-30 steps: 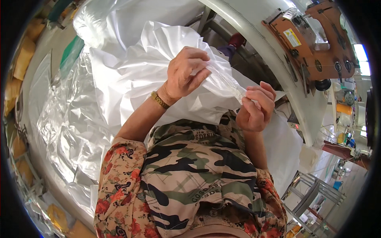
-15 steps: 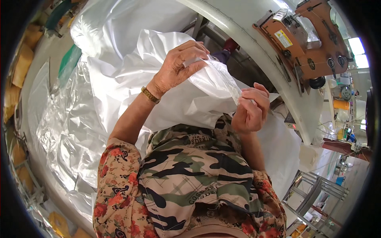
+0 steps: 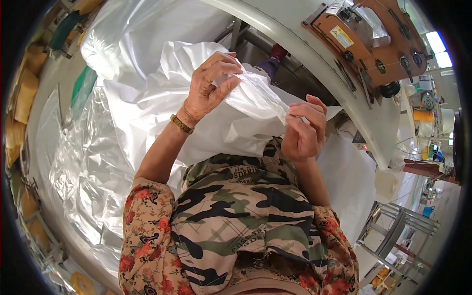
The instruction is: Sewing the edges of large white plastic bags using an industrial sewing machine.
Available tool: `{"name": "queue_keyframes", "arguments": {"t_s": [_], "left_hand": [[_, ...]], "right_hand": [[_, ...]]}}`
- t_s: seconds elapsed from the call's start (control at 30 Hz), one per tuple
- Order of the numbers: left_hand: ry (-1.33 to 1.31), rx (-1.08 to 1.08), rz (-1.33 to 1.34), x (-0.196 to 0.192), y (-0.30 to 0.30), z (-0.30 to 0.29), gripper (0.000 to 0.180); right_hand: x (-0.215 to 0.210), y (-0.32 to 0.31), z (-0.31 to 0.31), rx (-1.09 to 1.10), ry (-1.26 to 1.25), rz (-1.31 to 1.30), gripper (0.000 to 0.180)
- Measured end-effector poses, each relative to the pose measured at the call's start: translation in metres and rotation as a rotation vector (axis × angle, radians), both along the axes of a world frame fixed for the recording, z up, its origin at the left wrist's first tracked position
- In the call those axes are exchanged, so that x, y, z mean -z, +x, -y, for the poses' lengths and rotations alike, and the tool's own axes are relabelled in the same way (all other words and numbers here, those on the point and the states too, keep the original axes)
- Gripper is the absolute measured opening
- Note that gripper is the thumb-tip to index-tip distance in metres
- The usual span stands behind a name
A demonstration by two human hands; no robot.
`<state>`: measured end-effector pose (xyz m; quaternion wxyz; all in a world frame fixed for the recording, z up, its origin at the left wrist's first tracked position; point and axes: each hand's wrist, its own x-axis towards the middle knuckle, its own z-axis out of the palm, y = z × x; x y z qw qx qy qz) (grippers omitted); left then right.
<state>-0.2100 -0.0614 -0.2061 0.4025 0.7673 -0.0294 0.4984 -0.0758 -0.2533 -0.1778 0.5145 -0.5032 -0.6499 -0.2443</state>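
Left hand (image 3: 210, 84) and right hand (image 3: 306, 130): fingers curled, thumbs closed, each pinching white sheeting (image 3: 258, 96); brown sewing machine (image 3: 366, 42) sits beyond, upper right.

1. White sheet (image 3: 221, 130): one, creased; edge pinched by left hand (image 3: 210, 86) and right hand (image 3: 305, 130), fingers apart.
2. Sewing machine (image 3: 364, 55): brown, on white worktop (image 3: 280, 14).
3. Thin dark tool (image 3: 345, 74): between machine and worktop's near edge.
4. Gold-coloured wristband (image 3: 182, 124): left wrist.

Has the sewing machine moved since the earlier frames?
No. The sewing machine keeps its place relative to the table; both slid left and up together in the picture, suggesting the camera shifted.
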Motion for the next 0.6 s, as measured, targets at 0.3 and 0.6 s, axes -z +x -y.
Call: {"name": "queue_keyframes", "arguments": {"t_s": [0.3, 0.6], "left_hand": [[0.117, -0.037, -0.212, -0.005, -0.001, -0.007, 0.015], [-0.014, -0.936, 0.088, -0.051, -0.027, -0.041, 0.015]], "right_hand": [[0.02, 0.011, 0.021, 0.08, -0.041, 0.02, 0.026], [0.083, 0.001, 0.028, 0.159, -0.712, -0.284, 0.085]]}}
